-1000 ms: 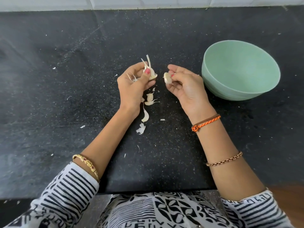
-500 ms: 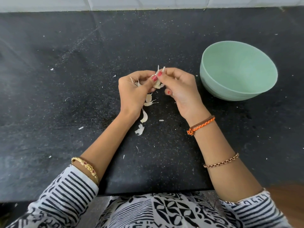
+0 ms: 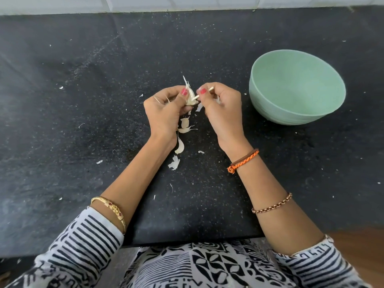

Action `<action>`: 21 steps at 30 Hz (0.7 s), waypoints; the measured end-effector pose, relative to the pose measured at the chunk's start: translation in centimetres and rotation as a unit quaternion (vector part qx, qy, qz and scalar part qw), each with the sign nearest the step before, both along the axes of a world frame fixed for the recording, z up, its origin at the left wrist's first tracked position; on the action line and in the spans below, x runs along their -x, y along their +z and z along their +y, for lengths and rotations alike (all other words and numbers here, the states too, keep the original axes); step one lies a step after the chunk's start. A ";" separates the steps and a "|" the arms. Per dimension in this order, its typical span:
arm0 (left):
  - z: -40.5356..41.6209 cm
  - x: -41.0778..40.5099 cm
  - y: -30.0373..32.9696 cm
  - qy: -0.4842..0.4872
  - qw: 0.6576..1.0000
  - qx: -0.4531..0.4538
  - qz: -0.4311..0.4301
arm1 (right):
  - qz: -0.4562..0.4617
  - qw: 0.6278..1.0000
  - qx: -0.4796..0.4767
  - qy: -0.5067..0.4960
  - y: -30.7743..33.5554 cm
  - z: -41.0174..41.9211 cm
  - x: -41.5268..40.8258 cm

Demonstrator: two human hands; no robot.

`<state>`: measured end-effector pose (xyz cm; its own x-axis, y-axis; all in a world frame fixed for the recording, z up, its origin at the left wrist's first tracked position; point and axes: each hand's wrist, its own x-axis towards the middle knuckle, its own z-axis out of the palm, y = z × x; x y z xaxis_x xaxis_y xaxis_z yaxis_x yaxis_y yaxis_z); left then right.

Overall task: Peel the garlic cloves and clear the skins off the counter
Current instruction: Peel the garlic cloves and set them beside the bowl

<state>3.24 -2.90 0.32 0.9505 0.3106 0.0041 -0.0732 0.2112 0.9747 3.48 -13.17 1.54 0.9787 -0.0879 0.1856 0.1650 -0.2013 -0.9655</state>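
From the head view, both hands meet above the middle of the dark speckled table [image 3: 87, 113]. The left hand [image 3: 164, 113] has its fingers and thumb curled round a garlic clove [image 3: 190, 98], whose papery skin sticks up in a thin point above the thumb. The right hand [image 3: 223, 109] pinches a pale stem-like strip [image 3: 204, 92] that runs from the clove to its fingertips. Beneath and between the wrists, loose garlic skins [image 3: 184, 126] lie on the table in a ragged line towards the person, with smaller flecks scattered around. A pale green bowl [image 3: 297, 88] stands on the table to the right, near the right hand but apart from it.
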 end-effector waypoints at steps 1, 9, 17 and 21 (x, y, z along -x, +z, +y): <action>0.0 0.0 -0.1 0.006 1.000 -0.001 -0.011 | 0.034 0.999 -0.005 0.003 0.0 0.0 0.0; -0.1 0.2 -0.2 0.023 0.998 -0.009 -0.061 | 0.131 0.989 0.033 0.063 0.4 -0.4 -0.2; 0.0 0.0 -0.4 0.005 0.998 0.007 -0.067 | 0.084 0.988 0.101 0.079 0.2 -0.6 -0.1; -0.1 0.0 -0.6 0.012 0.999 0.012 -0.052 | 0.071 0.986 0.124 0.086 0.0 -0.6 -0.3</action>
